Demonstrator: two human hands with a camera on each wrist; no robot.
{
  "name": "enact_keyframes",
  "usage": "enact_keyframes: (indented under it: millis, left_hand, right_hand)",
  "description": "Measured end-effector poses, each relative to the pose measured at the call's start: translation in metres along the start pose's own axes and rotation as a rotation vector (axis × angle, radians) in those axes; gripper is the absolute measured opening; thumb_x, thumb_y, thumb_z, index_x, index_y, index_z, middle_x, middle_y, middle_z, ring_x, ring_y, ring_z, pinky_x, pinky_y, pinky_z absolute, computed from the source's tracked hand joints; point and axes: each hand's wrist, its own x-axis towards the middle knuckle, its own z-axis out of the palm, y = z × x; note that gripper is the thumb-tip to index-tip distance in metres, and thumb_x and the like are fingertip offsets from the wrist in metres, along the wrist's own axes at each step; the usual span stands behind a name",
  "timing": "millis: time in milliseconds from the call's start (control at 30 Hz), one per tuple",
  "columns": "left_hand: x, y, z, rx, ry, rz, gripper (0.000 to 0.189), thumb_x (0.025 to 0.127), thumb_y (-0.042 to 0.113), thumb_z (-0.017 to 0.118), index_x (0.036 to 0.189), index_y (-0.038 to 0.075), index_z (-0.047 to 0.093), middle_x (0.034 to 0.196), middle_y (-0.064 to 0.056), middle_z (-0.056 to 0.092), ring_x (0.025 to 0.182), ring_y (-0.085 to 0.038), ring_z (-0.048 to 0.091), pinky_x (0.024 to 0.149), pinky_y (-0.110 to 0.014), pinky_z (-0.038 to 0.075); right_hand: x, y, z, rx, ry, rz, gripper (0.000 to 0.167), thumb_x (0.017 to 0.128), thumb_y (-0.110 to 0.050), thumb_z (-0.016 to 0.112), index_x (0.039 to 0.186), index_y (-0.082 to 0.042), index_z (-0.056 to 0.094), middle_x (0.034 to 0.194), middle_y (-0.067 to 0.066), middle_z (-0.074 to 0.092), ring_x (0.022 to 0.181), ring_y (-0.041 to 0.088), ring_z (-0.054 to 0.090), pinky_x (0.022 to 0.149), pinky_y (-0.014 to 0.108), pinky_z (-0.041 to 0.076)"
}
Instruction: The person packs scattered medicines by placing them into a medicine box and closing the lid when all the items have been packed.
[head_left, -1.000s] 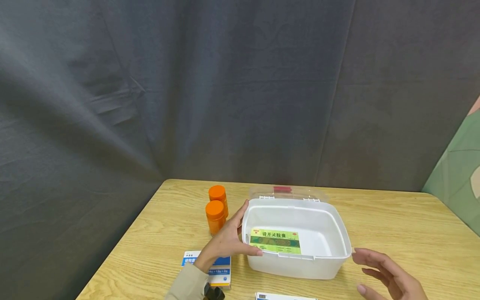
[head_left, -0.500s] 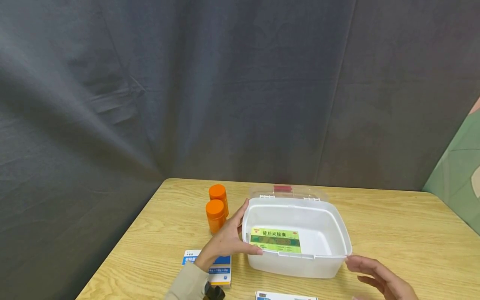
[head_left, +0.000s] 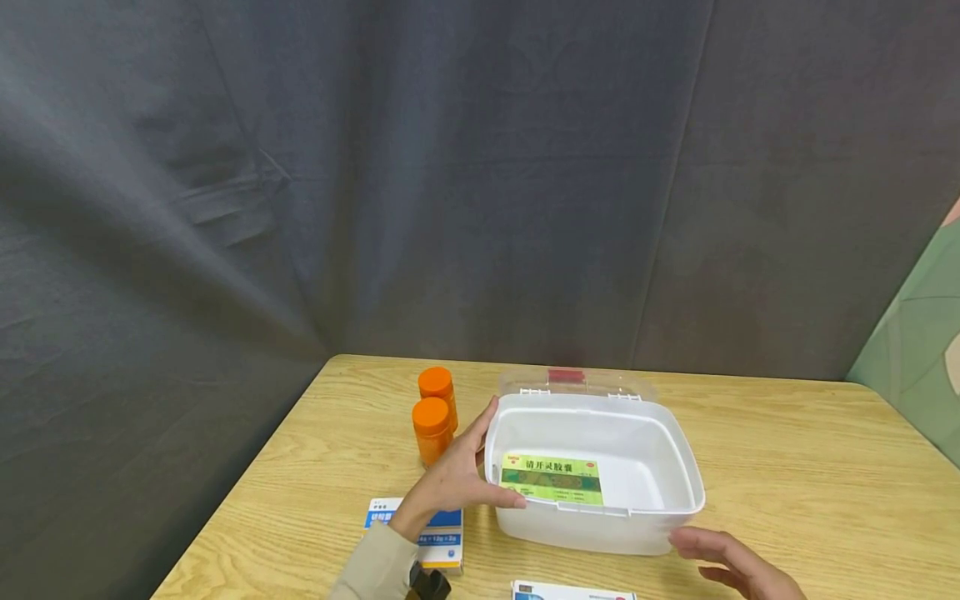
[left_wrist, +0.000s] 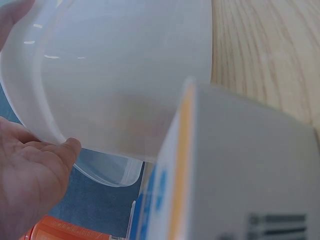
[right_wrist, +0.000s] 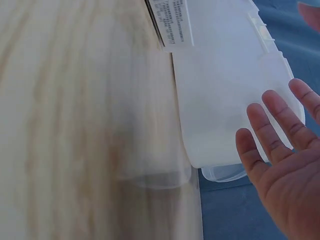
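Observation:
A white plastic storage box [head_left: 585, 532] stands on the table with its clear lid [head_left: 611, 383] folded back behind it. Inside, at the left, lies a green medicine box [head_left: 551, 480]. My left hand [head_left: 450, 482] holds the storage box at its left end, thumb over the front rim and fingers along the side. Off its front right corner is my right hand [head_left: 731, 560], fingers extended and holding nothing. In the right wrist view the right hand's spread fingers [right_wrist: 272, 127] overlap the box wall.
Two orange bottles [head_left: 432, 429] stand left of the storage box. A blue and white medicine box [head_left: 441, 550] lies partly under the left forearm in the head view. Another white medicine box [head_left: 573, 592] shows at the bottom edge. A dark cloth [head_left: 487, 183] hangs behind the table.
My right hand has moved left and toward the front of the storage box, down to its front right corner. The left hand keeps its hold in place.

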Motion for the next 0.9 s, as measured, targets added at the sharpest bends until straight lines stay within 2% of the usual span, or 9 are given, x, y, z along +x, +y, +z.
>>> enact_keyframes:
  millis: [200, 367, 467, 600, 700, 767, 800, 900]
  left_hand:
    - [0.000, 0.000, 0.000, 0.001, 0.004, 0.002, 0.124, 0.070, 0.024, 0.090, 0.156, 0.014, 0.002, 0.150, -0.014, 0.034, 0.128, -0.034, 0.043, 0.110, -0.043, 0.029]
    - [0.000, 0.001, 0.000, -0.005, 0.005, 0.001, 0.124, 0.070, 0.024, 0.090, 0.156, 0.014, 0.002, 0.150, -0.015, 0.034, 0.128, -0.034, 0.043, 0.110, -0.043, 0.029]
    - [0.000, 0.001, 0.000, -0.008, 0.004, -0.002, 0.124, 0.070, 0.024, 0.090, 0.156, 0.014, 0.001, 0.151, -0.016, 0.033, 0.128, -0.035, 0.043, 0.110, -0.043, 0.029]
    - [-0.001, 0.001, 0.001, -0.006, 0.003, -0.006, 0.123, 0.070, 0.025, 0.089, 0.156, 0.014, 0.001, 0.150, -0.016, 0.034, 0.128, -0.035, 0.043, 0.110, -0.042, 0.029]
    - [-0.001, 0.001, 0.001, -0.004, 0.001, -0.010, 0.123, 0.071, 0.026, 0.089, 0.157, 0.014, 0.002, 0.150, -0.015, 0.034, 0.128, -0.034, 0.043, 0.110, -0.042, 0.030]
    - [-0.001, 0.001, 0.001, -0.007, 0.000, -0.013, 0.123, 0.071, 0.025, 0.089, 0.157, 0.014, 0.002, 0.150, -0.015, 0.034, 0.128, -0.034, 0.043, 0.110, -0.043, 0.030]
    - [0.000, 0.001, 0.001, -0.007, 0.001, -0.014, 0.123, 0.071, 0.025, 0.089, 0.157, 0.014, 0.002, 0.150, -0.015, 0.034, 0.128, -0.034, 0.043, 0.110, -0.043, 0.029]
    - [0.000, 0.001, 0.000, -0.008, 0.002, -0.012, 0.123, 0.071, 0.025, 0.089, 0.156, 0.014, 0.001, 0.151, -0.016, 0.033, 0.129, -0.035, 0.042, 0.110, -0.043, 0.028]
  right_hand:
    - [-0.001, -0.006, 0.011, 0.010, 0.010, 0.104, 0.051, 0.077, 0.001, 0.078, 0.125, -0.003, 0.058, 0.119, 0.003, 0.064, 0.108, 0.002, 0.055, 0.076, 0.028, 0.054]
    - [-0.002, -0.009, 0.018, -0.003, 0.006, 0.105, 0.051, 0.076, -0.002, 0.080, 0.123, -0.007, 0.061, 0.119, 0.004, 0.064, 0.108, 0.004, 0.055, 0.076, 0.027, 0.052]
    - [-0.001, -0.008, 0.021, -0.008, -0.015, 0.121, 0.050, 0.077, -0.004, 0.079, 0.123, -0.009, 0.062, 0.120, 0.006, 0.063, 0.108, 0.005, 0.055, 0.077, 0.027, 0.052]
    - [0.000, -0.002, 0.022, -0.011, -0.086, 0.160, 0.046, 0.083, -0.008, 0.075, 0.126, -0.008, 0.061, 0.123, 0.009, 0.062, 0.109, 0.003, 0.054, 0.077, 0.027, 0.051]
    - [0.000, 0.001, 0.024, -0.035, -0.123, 0.170, 0.044, 0.085, -0.012, 0.074, 0.127, -0.009, 0.061, 0.124, 0.012, 0.061, 0.109, 0.004, 0.054, 0.077, 0.028, 0.050]
    - [0.001, 0.001, 0.025, -0.025, -0.156, 0.165, 0.041, 0.087, -0.011, 0.071, 0.127, -0.008, 0.061, 0.124, 0.016, 0.060, 0.109, 0.004, 0.053, 0.078, 0.038, 0.052]
    - [0.002, 0.000, 0.027, -0.030, -0.158, 0.166, 0.039, 0.088, -0.012, 0.071, 0.126, -0.009, 0.062, 0.123, 0.014, 0.061, 0.108, 0.004, 0.054, 0.077, 0.038, 0.052]
    - [0.003, -0.003, 0.033, -0.006, -0.155, 0.104, 0.035, 0.088, -0.012, 0.071, 0.122, -0.012, 0.064, 0.119, 0.009, 0.064, 0.106, 0.006, 0.057, 0.077, 0.037, 0.054]
